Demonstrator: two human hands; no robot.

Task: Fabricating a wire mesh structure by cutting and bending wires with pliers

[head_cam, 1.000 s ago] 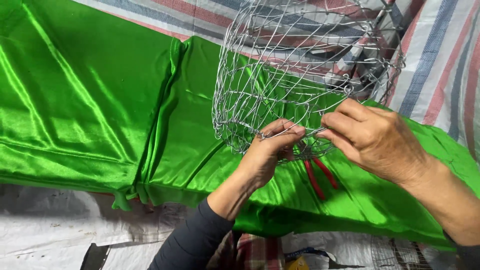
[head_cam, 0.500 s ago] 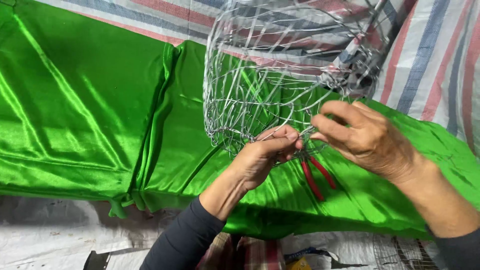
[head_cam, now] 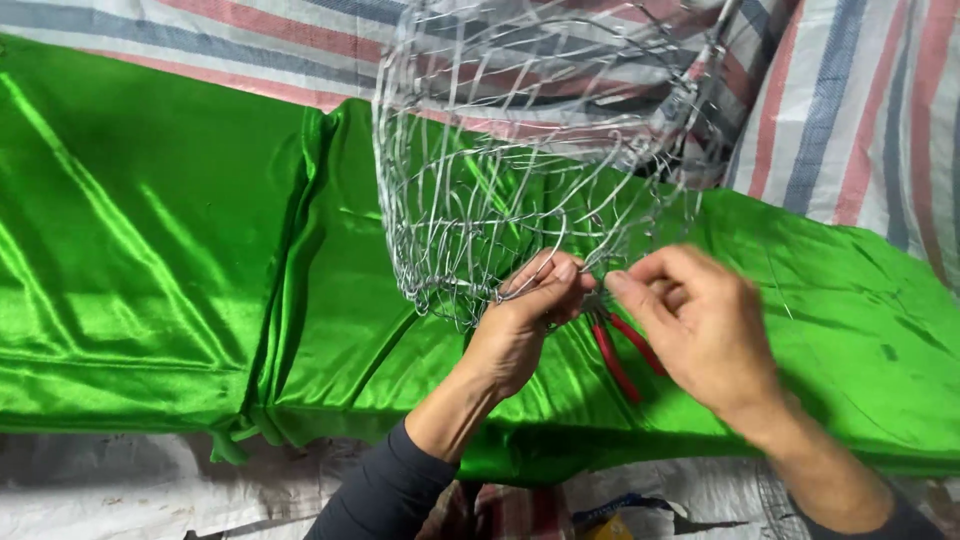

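The wire basket (head_cam: pixel 520 170) hangs in the upper middle of the head view, its open mesh of bare silvery wire rounding down to a lower edge just above the two hands. It sits over a sheet of shiny green cloth (head_cam: pixel 160 260) that covers most of the surface, with a striped tarp (head_cam: pixel 850 110) in red, blue and grey behind it.

The left hand (head_cam: pixel 525 325) comes up from below in a dark sleeve, thumb and fingers pinched together on the wire at the basket's lower edge, likely to steady that spot so the mesh does not spring away. The right hand (head_cam: pixel 700 335) meets it from the right, forefinger and thumb closed close to the same point; it seems to pinch a thin strand there, though the wire is too fine to be sure of the contact (the two hands nearly touch at the fingertips).

Red-handled pliers (head_cam: pixel 620 350) lie on the green cloth just under and between the hands, within easy reach but held by neither. Along the bottom edge a pale woven sheet (head_cam: pixel 120 490) shows below the cloth
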